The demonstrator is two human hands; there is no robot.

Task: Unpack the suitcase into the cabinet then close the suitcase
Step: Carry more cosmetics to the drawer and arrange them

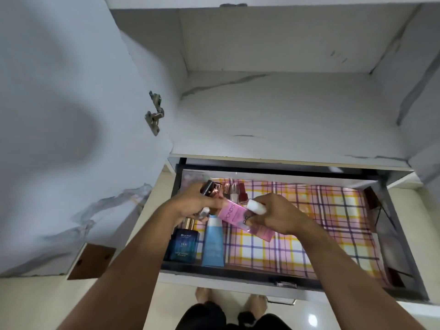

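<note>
Both hands over the open drawer [273,276], mid-frame. Left hand [192,206] grip closed round a dark bottle with rose-gold cap [210,188], cap pointing upper right. Right hand [276,216] pinches a pink Pond's tube [240,216] plus a small white bottle [256,207]; tube's long axis runs upper left to lower right. Likely sorting items to lay beside the blue tube [213,241] and blue perfume box [184,244]. Suitcase not in view.

In drawer [402,234] below shelf [285,115]: perfume [183,244] front left, tube [213,244] just right of it, small bottles [234,189] behind, liner [321,222] underneath.
</note>
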